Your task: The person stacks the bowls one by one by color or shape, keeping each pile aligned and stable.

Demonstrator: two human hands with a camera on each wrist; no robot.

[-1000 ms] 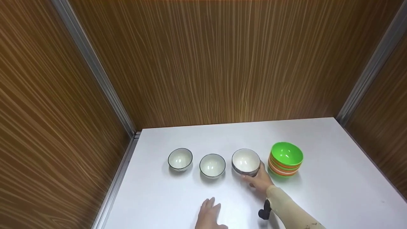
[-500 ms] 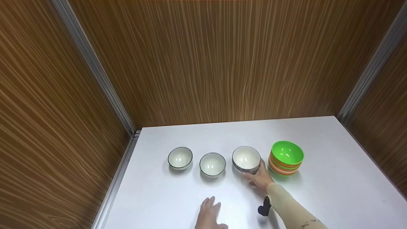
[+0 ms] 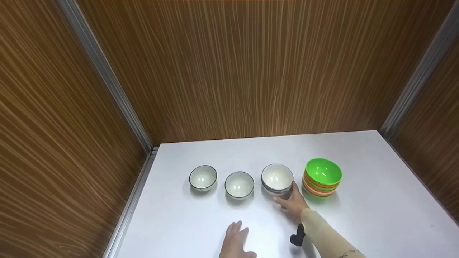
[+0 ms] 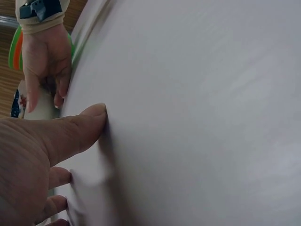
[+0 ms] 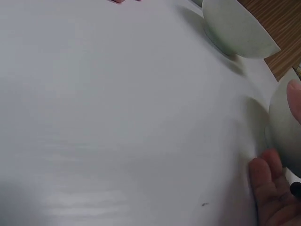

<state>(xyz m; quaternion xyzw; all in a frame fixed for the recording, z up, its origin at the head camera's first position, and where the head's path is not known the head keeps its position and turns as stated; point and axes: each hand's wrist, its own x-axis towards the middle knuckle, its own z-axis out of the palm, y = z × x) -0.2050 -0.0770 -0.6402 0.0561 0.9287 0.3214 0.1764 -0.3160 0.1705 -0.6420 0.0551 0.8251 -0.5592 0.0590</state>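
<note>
My right hand (image 3: pixel 294 203) grips a pale bowl (image 3: pixel 277 177) from its near right side, low against the table. In the left wrist view a bowl with a dark blue and red pattern (image 4: pixel 16 105) seems nested in a paler bowl (image 4: pixel 44 107) at that hand. The right wrist view catches fingers (image 5: pixel 261 175) beneath the pale bowl wall (image 5: pixel 283 128). Two more pale bowls with dark rims, the middle bowl (image 3: pixel 239 185) and the leftmost bowl (image 3: pixel 203 177), stand upright to its left. My left hand (image 3: pixel 235 242) stays near the front, fingers spread, holding nothing.
A stack of nested green, orange and white bowls (image 3: pixel 322 175) stands just right of my right hand. The white table (image 3: pixel 172 222) meets wood-grain panels (image 3: pixel 229 71) at the back and sides, with a metal strip (image 3: pixel 134 204) along the left edge.
The head view has shifted slightly. The rim of the gripped bowl has moved slightly up in view relative to its neighbours. Both hands are nearly where they were.
</note>
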